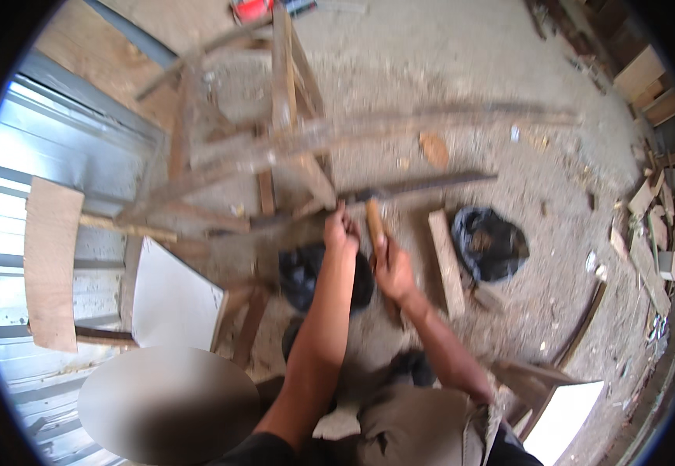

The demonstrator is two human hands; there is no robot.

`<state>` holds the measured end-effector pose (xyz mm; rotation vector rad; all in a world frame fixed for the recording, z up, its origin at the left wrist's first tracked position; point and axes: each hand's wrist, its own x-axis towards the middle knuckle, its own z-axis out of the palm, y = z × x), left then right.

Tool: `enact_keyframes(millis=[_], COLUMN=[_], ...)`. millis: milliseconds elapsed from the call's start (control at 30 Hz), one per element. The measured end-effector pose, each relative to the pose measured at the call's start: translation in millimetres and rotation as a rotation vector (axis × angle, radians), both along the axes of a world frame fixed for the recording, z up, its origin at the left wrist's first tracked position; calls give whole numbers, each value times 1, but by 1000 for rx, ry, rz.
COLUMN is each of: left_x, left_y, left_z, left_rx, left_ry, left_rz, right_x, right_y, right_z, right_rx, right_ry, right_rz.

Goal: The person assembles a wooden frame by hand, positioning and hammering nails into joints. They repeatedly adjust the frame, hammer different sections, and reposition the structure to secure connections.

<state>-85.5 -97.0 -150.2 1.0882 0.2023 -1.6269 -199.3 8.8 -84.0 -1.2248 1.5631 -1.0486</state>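
A: How do things count up, biggest first?

B: One wooden frame (283,74) of brown, weathered slats dominates the upper left of a dusty floor (430,74). One long dark strip (438,185) runs along its near side. Two white panels (172,297) appear, one at left, the other at lower right. One curved plywood piece (54,264) stands near the left edge. Two black plastic bags (490,245) rest on the floor, one partly hidden behind the left forearm. A single pale wooden block (448,264) lies between them, just beside the right-hand bag.

A: And the smallest?

B: One brown flat scrap (433,148) beyond the strip, and one tan wooden stick (375,221) at the center of the scene.

A: Describe that stick.

B: Light tan, straight, slim and plain-sided, brighter than the frame. It tilts, its upper end near the dark strip, its lower part inside the person's hand.

A: Two hands at work?

B: Two. The right grip (390,266) wraps firmly around the stick. The left grip (341,229) hovers close by with fingers curled near the strip; blur leaves it impossible to tell whether they pinch anything.
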Motion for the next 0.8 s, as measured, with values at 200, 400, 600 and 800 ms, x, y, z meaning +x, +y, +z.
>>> enact_keyframes(millis=[200,400,600,800], left_x=[7,-1,-1,-2], left_y=[-5,-2,-5,-4], left_z=[-12,-1,2,3], left_rx=[45,69,98,111], left_ry=[23,45,59,90], left_rz=[41,75,100,118], right_x=[3,-6,-3,1], right_y=[-15,-19,-20,-18], right_z=[19,22,29,16], right_rx=[71,57,58,-19], right_ry=[22,72,73,73], right_rz=[34,72,86,17])
